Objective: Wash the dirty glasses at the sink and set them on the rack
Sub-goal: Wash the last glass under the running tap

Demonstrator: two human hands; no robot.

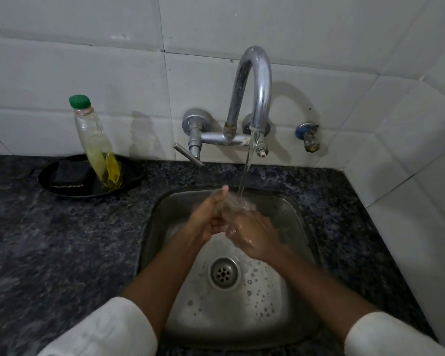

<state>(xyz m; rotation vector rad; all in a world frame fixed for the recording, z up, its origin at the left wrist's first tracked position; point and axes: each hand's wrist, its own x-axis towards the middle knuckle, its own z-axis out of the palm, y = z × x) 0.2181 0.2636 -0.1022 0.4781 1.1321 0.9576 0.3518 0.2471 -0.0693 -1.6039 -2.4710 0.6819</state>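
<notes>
While water ran from the chrome tap [254,80] into the steel sink [288,211], held left hand [208,219] and right hand [252,235] touching under the stream, above the drain [224,273]. Left thumb raised, fingers curled toward the right hand; right fingers lost in splash, grip impossible to tell. Possibly a clear glass [238,202] between them, too blurred to confirm. Seen at left on dark speckled granite counter [62,240]: black dish [129,186] holding a tilted soap bottle [98,147] and dark sponge [67,173]. Faced white tiled wall [88,60], turning a corner at right.
</notes>
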